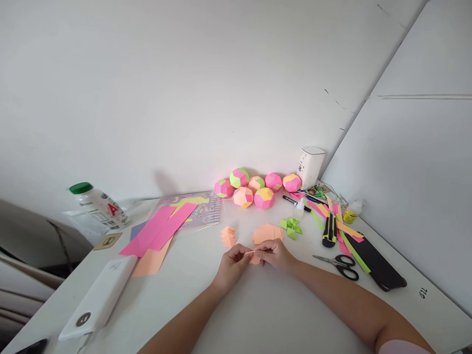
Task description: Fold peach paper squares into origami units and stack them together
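Between both hands, just above the white table, is a small piece of peach paper (254,258), partly covered by fingers. My left hand (236,263) pinches its left side, and my right hand (275,254) pinches the right side. Right behind the fingers lies a stack of peach paper pieces (268,233). To the left of that sits a little cluster of folded peach pieces (228,237). Folded green paper pieces (291,227) rest to the right of the stack.
Several folded paper balls (242,196) line the wall. Scissors (341,265), a box cutter (330,231), paper strips and a glue bottle (353,211) lie right. Pink sheets (162,228), a white power bank (99,297) and a green-capped bottle (99,206) are left.
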### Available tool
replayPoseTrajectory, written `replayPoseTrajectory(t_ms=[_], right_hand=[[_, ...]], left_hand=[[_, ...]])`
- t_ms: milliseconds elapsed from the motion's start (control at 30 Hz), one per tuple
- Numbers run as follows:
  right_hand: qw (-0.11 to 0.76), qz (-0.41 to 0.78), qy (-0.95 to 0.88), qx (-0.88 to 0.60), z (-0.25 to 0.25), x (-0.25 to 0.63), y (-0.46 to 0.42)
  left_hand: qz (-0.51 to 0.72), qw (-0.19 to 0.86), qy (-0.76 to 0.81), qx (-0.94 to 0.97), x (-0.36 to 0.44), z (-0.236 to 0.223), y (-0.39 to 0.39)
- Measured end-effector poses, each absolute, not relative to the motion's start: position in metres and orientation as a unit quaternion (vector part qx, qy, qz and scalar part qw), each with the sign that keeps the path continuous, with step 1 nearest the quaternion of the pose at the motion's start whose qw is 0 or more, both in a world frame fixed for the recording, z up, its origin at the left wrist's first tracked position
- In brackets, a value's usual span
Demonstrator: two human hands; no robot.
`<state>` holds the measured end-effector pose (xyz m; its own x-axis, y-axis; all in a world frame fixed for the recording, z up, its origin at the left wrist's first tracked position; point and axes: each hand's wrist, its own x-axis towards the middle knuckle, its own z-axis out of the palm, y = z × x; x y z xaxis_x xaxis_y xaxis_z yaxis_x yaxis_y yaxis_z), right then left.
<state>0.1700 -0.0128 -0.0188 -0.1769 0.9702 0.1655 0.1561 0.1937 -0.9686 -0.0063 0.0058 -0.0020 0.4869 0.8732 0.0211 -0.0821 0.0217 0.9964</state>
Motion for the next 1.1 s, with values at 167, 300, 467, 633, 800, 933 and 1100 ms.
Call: replayPoseTrajectory(t_ms=[167, 300, 467, 633, 800, 933, 1100], right_hand=[[0.45, 0.445, -0.625, -0.458, -0.0194, 0.171, -0.0128], [0.446, 0.451, -0.623, -0.457, -0.0185, 0.1711, -0.0128], [0.443, 0.453, -0.626, -0.454, -0.0179, 0.1713, -0.0134], [0.43, 0.466, -0.624, -0.457, -0.0166, 0.171, -0.0145], [0.43, 0.485, -0.603, -0.465, -0.0115, 0.1702, -0.0152], [0.432, 0.492, -0.587, -0.476, -0.0117, 0.1716, -0.0137], [0.442, 0.493, -0.581, -0.474, -0.0121, 0.1729, -0.0135]], left_hand=[[0.381, 0.631, 0.335, 0.587, -0.0072, -0.0024, 0.0064], [0.385, 0.621, 0.343, 0.589, -0.0074, -0.0023, 0.007], [0.375, 0.617, 0.349, 0.597, -0.0075, -0.0004, 0.006], [0.381, 0.596, 0.35, 0.614, -0.0071, 0.0015, 0.0045], [0.39, 0.595, 0.362, 0.602, -0.0069, 0.0028, 0.0045], [0.389, 0.604, 0.373, 0.587, -0.0084, 0.0011, 0.0057], [0.401, 0.624, 0.367, 0.561, -0.0098, -0.0004, 0.0062]])
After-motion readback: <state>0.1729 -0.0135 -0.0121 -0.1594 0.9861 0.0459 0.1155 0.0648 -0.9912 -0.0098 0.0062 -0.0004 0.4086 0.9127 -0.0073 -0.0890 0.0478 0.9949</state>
